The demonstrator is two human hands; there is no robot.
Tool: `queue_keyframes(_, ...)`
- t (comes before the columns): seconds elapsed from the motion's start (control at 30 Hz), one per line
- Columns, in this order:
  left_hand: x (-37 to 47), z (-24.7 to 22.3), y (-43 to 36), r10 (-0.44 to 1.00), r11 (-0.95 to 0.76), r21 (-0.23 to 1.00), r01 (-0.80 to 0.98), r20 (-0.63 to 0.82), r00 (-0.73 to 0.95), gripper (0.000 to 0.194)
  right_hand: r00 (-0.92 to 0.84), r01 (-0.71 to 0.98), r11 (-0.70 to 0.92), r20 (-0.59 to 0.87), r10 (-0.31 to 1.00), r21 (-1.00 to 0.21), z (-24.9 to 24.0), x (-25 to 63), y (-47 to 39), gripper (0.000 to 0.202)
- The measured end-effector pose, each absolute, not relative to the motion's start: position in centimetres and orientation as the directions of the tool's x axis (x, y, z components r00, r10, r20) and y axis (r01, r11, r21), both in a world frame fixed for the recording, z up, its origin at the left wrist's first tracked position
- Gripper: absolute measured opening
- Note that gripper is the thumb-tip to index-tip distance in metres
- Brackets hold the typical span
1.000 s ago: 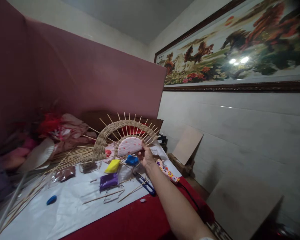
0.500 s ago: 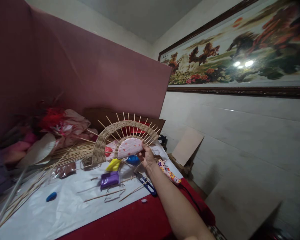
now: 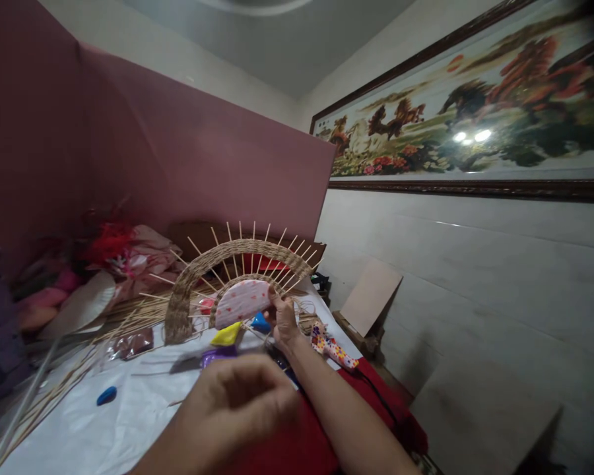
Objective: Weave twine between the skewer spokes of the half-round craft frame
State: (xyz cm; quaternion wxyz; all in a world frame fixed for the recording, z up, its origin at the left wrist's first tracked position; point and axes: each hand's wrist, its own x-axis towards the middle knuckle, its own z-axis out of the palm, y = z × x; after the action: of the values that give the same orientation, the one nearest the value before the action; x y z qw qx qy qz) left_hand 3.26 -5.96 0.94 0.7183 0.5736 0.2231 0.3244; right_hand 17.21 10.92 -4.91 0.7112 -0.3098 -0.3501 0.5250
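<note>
Near hand: Our left hand (image 3: pixel 237 402) is closest, with its fingers curled toward the thumb. It is blurry, so we cannot tell if it pinches anything.
Red cloth: The plain red cloth (image 3: pixel 287 450) lies below our hands.
White sheet: On the wrinkly white sheet (image 3: pixel 94 435) sits a small, shiny blue lump (image 3: pixel 107 396).
Soft packets: A shiny purple packet (image 3: pixel 218 355), a bright yellow packet (image 3: pixel 226 334) and a small blue packet (image 3: pixel 261 322) sit between our left hand and the weaving.
Holding hand: Our right hand (image 3: pixel 283 323) grips the right end of a pink-and-white half-moon (image 3: pixel 242 303) with red spots, thumb in front.
Woven arch: Around it curves a wide tan woven band (image 3: pixel 181 300), standing up and facing us. We cannot tell if its left foot touches the sheet.
Thin sticks: Pale wooden sticks (image 3: pixel 254 229) poke out like sun rays.
Good holding: We think we should squeeze the half-moon firmly and leave the thin sticks alone, as they might snap. A steady wrist should stop the wide band from tipping.
Far wall: A big framed horse picture (image 3: pixel 400 125) hangs behind.
</note>
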Motion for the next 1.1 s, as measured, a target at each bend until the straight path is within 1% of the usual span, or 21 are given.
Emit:
queue_keyframes(0.03,3.3,0.3,-4.7,0.827,0.138,0.974,-0.177,-0.015,0.561,0.026,0.205,-0.527,0.267,0.184,0.961,-0.807,-4.6,16.8,10.6,0.042)
queue_keyframes(0.07,3.2,-0.5,-3.4,0.879,0.212,0.963,-0.17,-0.112,0.463,0.028,0.209,-0.528,0.275,0.191,0.959,-0.803,-4.2,16.3,10.3,0.041)
queue_keyframes(0.1,3.1,-1.3,-2.1,0.898,0.305,0.929,-0.208,-0.208,0.388,0.029,0.214,-0.531,0.282,0.195,0.957,-0.799,-3.8,15.9,10.0,0.041)
queue_keyframes(0.13,2.8,-1.9,-1.0,0.894,0.38,0.885,-0.269,-0.277,0.352,0.028,0.22,-0.533,0.287,0.196,0.955,-0.796,-3.3,15.4,9.6,0.04)
queue_keyframes(0.17,2.5,-2.4,0.0,0.908,0.389,0.856,-0.339,-0.294,0.3,0.027,0.227,-0.536,0.288,0.193,0.955,-0.794,-2.9,15.0,9.2,0.04)
queue_keyframes(0.2,2.2,-2.7,0.9,0.928,0.364,0.836,-0.412,-0.288,0.236,0.025,0.235,-0.538,0.288,0.187,0.954,-0.792,-2.6,14.6,8.8,0.04)
queue_keyframes(0.23,1.9,-2.8,1.6,0.954,0.3,0.805,-0.511,-0.247,0.171,0.019,0.244,-0.54,0.287,0.179,0.953,-0.791,-2.3,14.1,8.3,0.04)
queue_keyframes(0.27,1.5,-2.6,2.1,0.973,0.232,0.767,-0.599,-0.189,0.135,0.014,0.252,-0.544,0.286,0.171,0.952,-0.789,-2.1,13.7,7.9,0.039)
queue_keyframes(0.33,1.0,-2.1,2.7,0.989,0.147,0.683,-0.715,-0.123,0.086,0.006,0.262,-0.557,0.277,0.151,0.953,-0.783,-1.9,12.9,7.1,0.04)
queue_keyframes(0.37,0.8,-1.8,2.9,0.992,0.119,0.647,-0.753,-0.106,0.065,0.005,0.259,-0.566,0.268,0.14,0.956,-0.78,-1.9,12.6,6.8,0.041)
queue_keyframes(0.47,0.2,-1.0,3.4,0.996,0.055,0.574,-0.817,-0.083,0.008,0.012,0.184,-0.573,0.233,0.153,0.971,-0.786,-2.3,12.1,5.9,0.042)
queue_keyframes(0.57,-0.9,-0.4,3.9,0.999,-0.014,0.556,-0.831,-0.016,-0.028,0.014,-0.017,-0.501,0.159,0.194,0.981,-0.851,-2.7,12.9,5.0,0.037)
queue_keyframes(0.6,-1.4,-0.1,4.0,0.999,-0.05,0.557,-0.829,0.015,-0.051,0.014,-0.094,-0.472,0.111,0.175,0.98,-0.874,-2.9,13.5,4.7,0.036)
queue_keyframes(0.67,-2.5,0.3,4.2,0.993,-0.121,0.552,-0.825,0.08,-0.091,0.014,-0.218,-0.449,-0.011,0.098,0.971,-0.894,-3.1,14.9,4.2,0.041)
queue_keyframes(0.73,-3.6,0.7,4.3,0.986,-0.163,0.539,-0.827,0.115,-0.12,0.018,-0.304,-0.452,-0.107,0.04,0.952,-0.886,-3.3,16.3,3.6,0.041)
queue_keyframes(0.77,-4.1,0.7,4.3,0.984,-0.174,0.533,-0.828,0.116,-0.131,0.019,-0.332,-0.449,-0.126,0.034,0.943,-0.885,-3.4,16.9,3.4,0.039)
queue_keyframes(0.87,-4.8,0.2,4.3,0.984,-0.178,0.54,-0.823,0.119,-0.134,0.02,-0.355,-0.42,-0.082,0.081,0.931,-0.904,-3.6,18.2,2.7,0.034)
queue_keyframes(0.93,-4.8,-0.4,4.3,0.984,-0.173,0.575,-0.799,0.129,-0.12,0.02,-0.344,-0.394,-0.03,0.117,0.932,-0.919,-3.8,19.0,2.3,0.023)
queue_keyframes(1.0,-4.5,-1.2,4.4,0.986,-0.162,0.634,-0.756,0.133,-0.1,0.019,-0.331,-0.365,-0.011,0.118,0.936,-0.931,-4.0,20.0,2.0,0.011)
queue_keyframes(1.03,-4.3,-1.6,4.3,0.987,-0.159,0.665,-0.73,0.134,-0.092,0.019,-0.328,-0.341,-0.013,0.106,0.939,-0.94,-4.1,20.6,1.8,0.013)
queue_keyframes(1.1,-3.9,-2.1,4.2,0.985,-0.164,0.716,-0.679,0.153,-0.076,0.019,-0.322,-0.264,-0.013,0.075,0.944,-0.964,-4.4,22.2,1.6,0.024)
